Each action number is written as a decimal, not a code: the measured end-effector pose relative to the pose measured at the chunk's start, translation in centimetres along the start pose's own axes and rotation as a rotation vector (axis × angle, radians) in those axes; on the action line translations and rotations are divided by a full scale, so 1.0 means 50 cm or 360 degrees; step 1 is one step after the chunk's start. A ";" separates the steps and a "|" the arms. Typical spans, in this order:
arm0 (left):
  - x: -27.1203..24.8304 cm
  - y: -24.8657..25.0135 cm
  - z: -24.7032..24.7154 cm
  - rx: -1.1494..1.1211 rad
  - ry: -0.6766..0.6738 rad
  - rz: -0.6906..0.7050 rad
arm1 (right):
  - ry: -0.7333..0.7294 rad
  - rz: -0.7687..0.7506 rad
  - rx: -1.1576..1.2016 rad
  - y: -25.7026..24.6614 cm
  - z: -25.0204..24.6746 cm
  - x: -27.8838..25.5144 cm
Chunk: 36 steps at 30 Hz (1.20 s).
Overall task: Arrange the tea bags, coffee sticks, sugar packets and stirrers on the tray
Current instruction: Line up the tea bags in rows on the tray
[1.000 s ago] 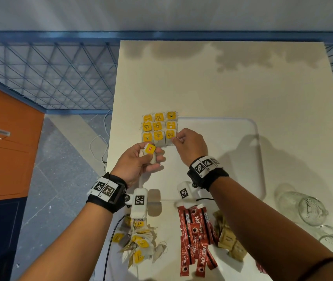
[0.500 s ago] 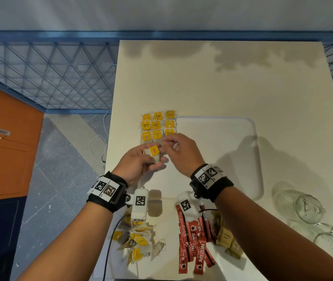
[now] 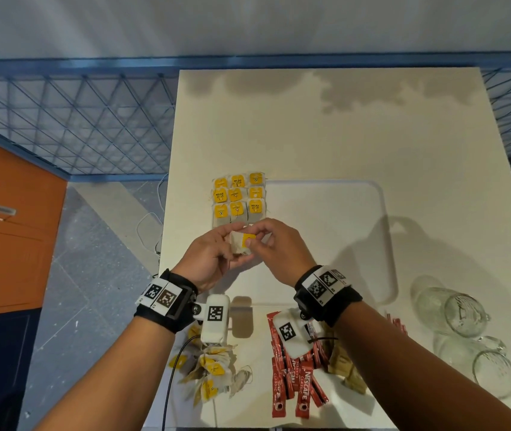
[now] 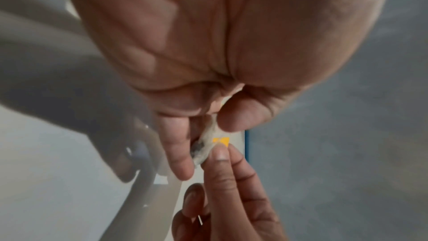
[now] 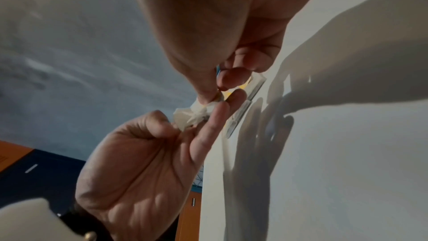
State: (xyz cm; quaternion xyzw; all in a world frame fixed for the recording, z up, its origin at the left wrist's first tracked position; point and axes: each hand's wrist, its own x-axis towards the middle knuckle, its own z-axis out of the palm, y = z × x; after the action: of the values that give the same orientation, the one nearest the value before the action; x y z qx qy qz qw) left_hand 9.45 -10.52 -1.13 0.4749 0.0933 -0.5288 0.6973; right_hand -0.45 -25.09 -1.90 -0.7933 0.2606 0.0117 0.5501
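Both hands hold one tea bag (image 3: pixel 241 243) with a yellow tag just above the white tray (image 3: pixel 335 231). My left hand (image 3: pixel 217 253) pinches the bag's paper between thumb and fingers (image 4: pixel 178 146). My right hand (image 3: pixel 274 244) pinches the yellow tag (image 4: pixel 221 141) from the other side. In the right wrist view the crumpled tea bag (image 5: pixel 194 114) sits between the two hands. Several tea bags (image 3: pixel 238 195) lie in neat rows at the tray's far left corner. Loose tea bags (image 3: pixel 213 371), red coffee sticks (image 3: pixel 294 377) and brown sugar packets (image 3: pixel 346 365) lie near the table's front edge.
Two clear glass mugs (image 3: pixel 453 312) lie on their sides at the table's right. An orange cabinet (image 3: pixel 5 225) stands to the left, beyond the table edge. A blue mesh fence (image 3: pixel 70 126) runs behind. A white cable (image 3: pixel 148 231) hangs off the left edge.
My right hand left the tea bag rows and came back to the tea bag in my left hand. It now pinches the yellow tag.
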 end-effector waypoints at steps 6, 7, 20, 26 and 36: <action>0.001 -0.023 -0.006 -0.0189 0.0051 0.0017 | 0.0034 0.0059 -0.0045 0.008 -0.010 -0.016; 0.000 -0.026 -0.004 -0.0161 0.0059 0.0023 | 0.0031 0.0075 -0.0040 0.009 -0.010 -0.019; -0.006 -0.028 0.005 0.0354 0.0160 -0.0095 | -0.0078 0.0159 -0.0148 0.011 -0.016 -0.038; -0.008 -0.020 -0.002 0.0452 0.0127 -0.0096 | -0.0119 0.0204 0.0005 0.005 -0.021 -0.030; -0.011 -0.014 -0.017 0.0530 0.0034 -0.0044 | -0.0020 0.0238 0.0210 -0.004 -0.007 -0.012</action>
State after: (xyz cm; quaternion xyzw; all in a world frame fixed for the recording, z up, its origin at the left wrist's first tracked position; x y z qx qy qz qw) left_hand 8.93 -9.51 -1.62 0.5880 0.0184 -0.5415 0.6006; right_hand -0.98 -25.12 -1.41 -0.7337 0.3158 0.0404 0.6003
